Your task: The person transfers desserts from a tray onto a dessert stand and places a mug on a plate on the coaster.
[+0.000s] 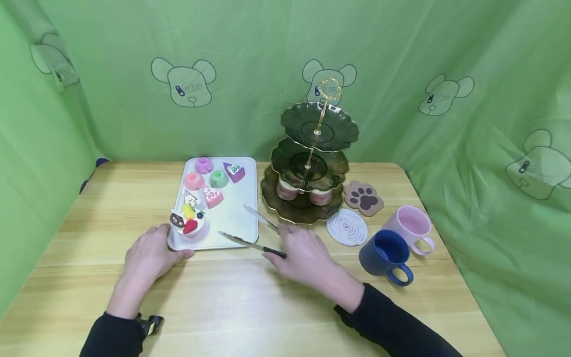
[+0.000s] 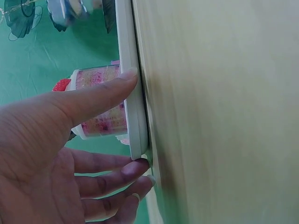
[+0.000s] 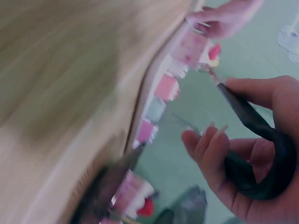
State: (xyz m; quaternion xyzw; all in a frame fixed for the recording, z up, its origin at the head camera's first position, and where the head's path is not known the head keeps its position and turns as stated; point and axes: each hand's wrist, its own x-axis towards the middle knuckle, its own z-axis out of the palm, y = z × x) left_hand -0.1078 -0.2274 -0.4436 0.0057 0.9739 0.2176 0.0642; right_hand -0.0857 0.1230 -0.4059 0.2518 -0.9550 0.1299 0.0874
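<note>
At a wooden tabletop (image 1: 214, 307), a person's left hand (image 1: 151, 250) pinches the near-left corner of a white tray (image 1: 236, 218) between thumb and fingers, the tray set at the tabletop's far edge, left of centre. The right hand (image 1: 301, 250) is closed around black-handled tongs (image 1: 245, 241), their arms parted over the tray's near-right part; whether the tips touch it cannot be told. The back of that hand hides most of its fingers from above, and the right-wrist view is blurred. A fruit-topped dessert cup (image 1: 194, 231) partly covers a white-topped piece (image 1: 191, 198), its shape hard to make out. On a three-tiered stand (image 1: 290, 213), the middle tier hides the tops of two pink cups (image 1: 320, 198). Toward the tabletop's right edge, a blue mug (image 1: 374, 258) partly blocks a pink mug (image 1: 412, 223).
</note>
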